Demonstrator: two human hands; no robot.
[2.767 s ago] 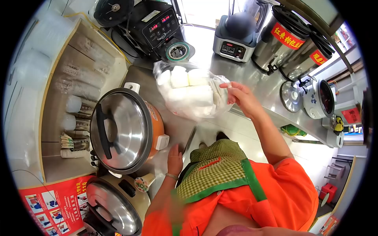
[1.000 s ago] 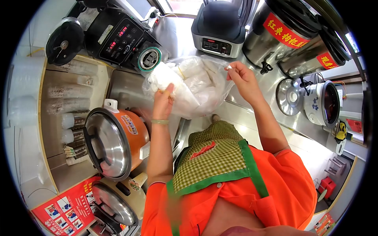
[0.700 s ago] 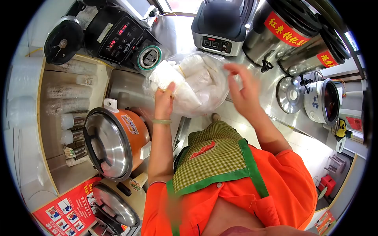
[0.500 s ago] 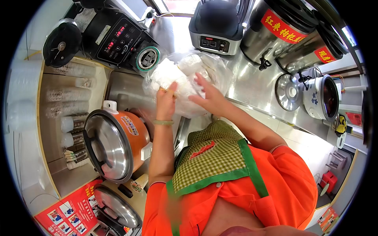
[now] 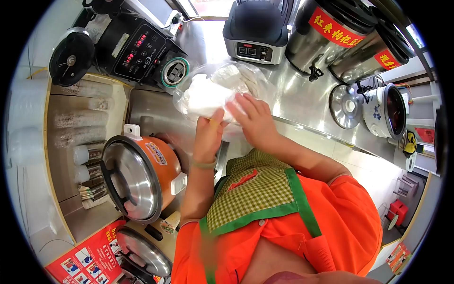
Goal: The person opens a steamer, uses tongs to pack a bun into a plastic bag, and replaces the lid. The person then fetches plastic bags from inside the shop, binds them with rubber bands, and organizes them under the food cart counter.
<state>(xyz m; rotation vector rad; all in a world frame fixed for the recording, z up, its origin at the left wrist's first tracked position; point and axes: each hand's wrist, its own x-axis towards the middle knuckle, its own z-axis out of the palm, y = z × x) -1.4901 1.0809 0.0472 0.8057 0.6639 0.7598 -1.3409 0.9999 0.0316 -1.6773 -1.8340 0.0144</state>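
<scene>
A clear plastic bag (image 5: 265,85) filled with white, soft-looking bundles (image 5: 203,96) is in front of me at the steel counter. My left hand (image 5: 209,135) is closed at the bag's near edge, thumb up, with plastic gathered in its fingers. Across from it, my right hand (image 5: 255,120) lies against the near right side of the bag, its fingers stretched out over the plastic. What the bundles are made of cannot be told.
Behind the bag stand a black machine with red digits (image 5: 142,52) and a blender base (image 5: 255,40). Steel urns (image 5: 307,52) and a white slow cooker (image 5: 378,111) line the right. An orange rice cooker (image 5: 161,161) stands left, beside a tray of stacked cups (image 5: 87,116).
My right hand has moved left and inward, from apart above the bag's side onto the plastic near my left hand. My left hand has shifted slightly right and down.
</scene>
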